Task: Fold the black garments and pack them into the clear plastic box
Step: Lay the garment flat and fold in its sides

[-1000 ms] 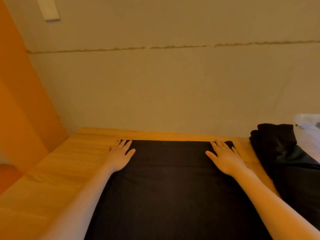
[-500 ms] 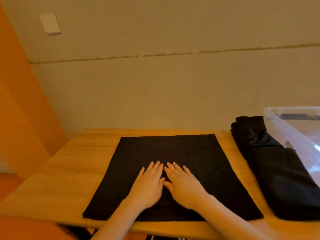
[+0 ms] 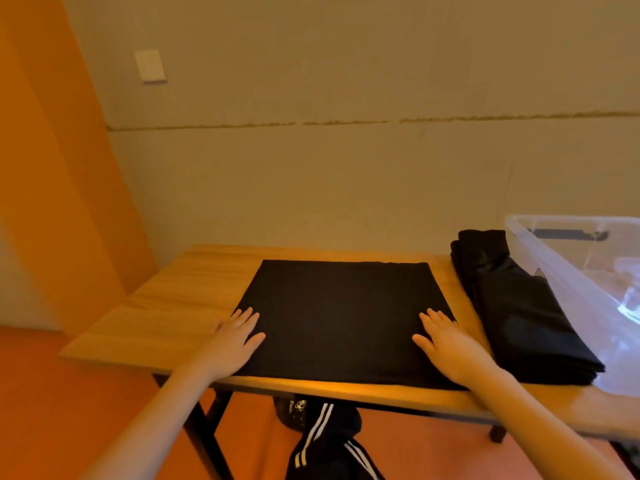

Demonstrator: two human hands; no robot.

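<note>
A black garment (image 3: 341, 313) lies flat as a neat rectangle in the middle of the wooden table (image 3: 180, 306). My left hand (image 3: 233, 341) rests flat with straight fingers on its near left edge. My right hand (image 3: 446, 344) presses flat on its near right edge. Right of it lies a stack of folded black garments (image 3: 516, 306). The clear plastic box (image 3: 554, 251) stands at the table's right end, touching that stack.
A beige wall runs close behind the table. An orange panel (image 3: 52, 202) stands at the left. Below the table's front edge I see dark trousers with white stripes (image 3: 325, 445) and black table legs (image 3: 204, 431) on the orange floor.
Both hands have slid apart from the garment's middle to its left and right near edges. The view has pulled back from the table.
</note>
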